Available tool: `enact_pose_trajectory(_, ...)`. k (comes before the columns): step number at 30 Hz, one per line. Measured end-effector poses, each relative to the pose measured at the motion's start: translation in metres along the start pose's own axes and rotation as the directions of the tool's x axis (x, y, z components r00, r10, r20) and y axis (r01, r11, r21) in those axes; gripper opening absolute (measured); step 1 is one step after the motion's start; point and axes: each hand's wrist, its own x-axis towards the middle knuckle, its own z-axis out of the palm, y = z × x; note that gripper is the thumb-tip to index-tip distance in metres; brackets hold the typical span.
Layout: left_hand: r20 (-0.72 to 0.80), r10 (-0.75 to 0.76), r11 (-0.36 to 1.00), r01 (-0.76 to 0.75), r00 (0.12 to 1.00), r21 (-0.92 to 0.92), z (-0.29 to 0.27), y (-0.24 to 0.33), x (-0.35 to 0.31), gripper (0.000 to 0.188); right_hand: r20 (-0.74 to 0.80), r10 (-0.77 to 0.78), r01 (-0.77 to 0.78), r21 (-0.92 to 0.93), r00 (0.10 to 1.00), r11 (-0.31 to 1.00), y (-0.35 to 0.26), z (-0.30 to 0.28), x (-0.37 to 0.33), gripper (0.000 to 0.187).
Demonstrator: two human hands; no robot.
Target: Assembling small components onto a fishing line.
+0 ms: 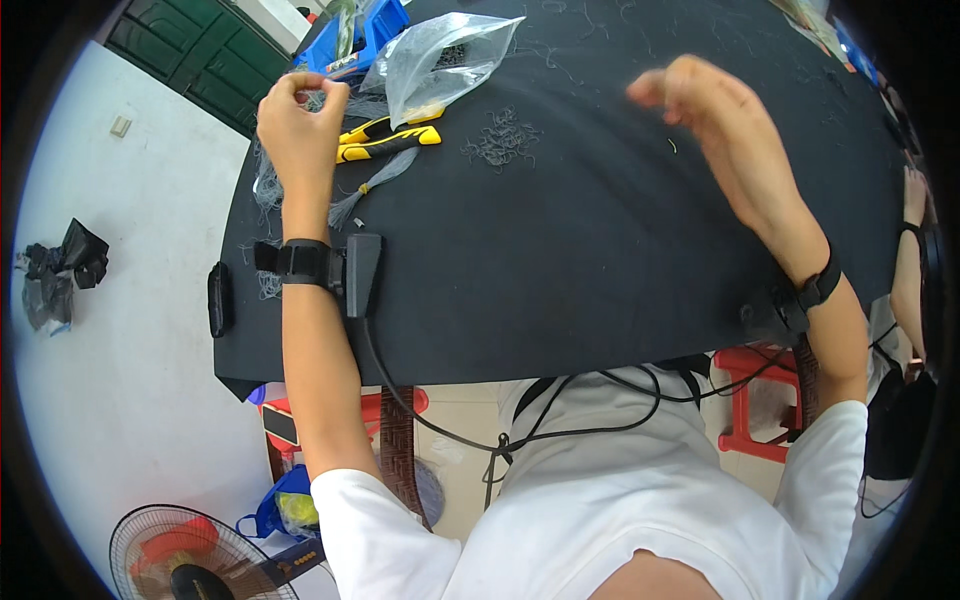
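My left hand (300,118) is raised over the far left of the black-covered table, thumb and fingertips closed in a pinch. What it holds, if anything, is too small to make out. Just beyond it are a blue bin (383,22) and a clear plastic bag (470,62) with small dark pieces inside. Beside it lie yellow-and-black tool handles (390,146) and a tied bundle of grey thread (388,182). My right hand (712,115) hangs over the far right, slightly blurred, fingers curled together. Its grip is hidden. A loose pile of dark thread snippets (503,138) lies between the hands.
A black cable (440,432) runs from the left wrist device (362,276) across my lap. The table's near edge (480,383) is close to my body. A fan (185,560) stands lower left. Another person's arm (908,270) rests at the right.
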Motion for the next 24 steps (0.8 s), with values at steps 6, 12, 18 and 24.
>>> enact_pose_trajectory(6,0.072,0.117,0.887,-0.072,0.991,-0.457,0.006,0.084,-0.009,0.01,-0.367,0.239,-0.203,0.134,0.899,0.97,0.032,-0.028,0.015,0.025)
enact_pose_trajectory(12,0.323,0.209,0.66,0.11,0.923,-0.743,-0.015,0.137,-0.028,0.019,-0.295,0.149,-0.172,-0.055,0.944,0.984,0.025,-0.005,0.008,0.026)
enact_pose_trajectory(18,0.366,0.215,0.672,0.135,0.905,-0.728,-0.013,0.143,-0.035,0.021,-0.006,0.156,-0.155,-0.127,0.988,0.98,0.023,0.0,0.006,0.025)
enact_pose_trajectory(24,0.392,0.217,0.715,0.128,0.894,-0.688,-0.006,0.139,-0.039,0.02,0.042,0.098,-0.095,-0.067,0.994,0.993,0.016,0.009,0.004,0.025)
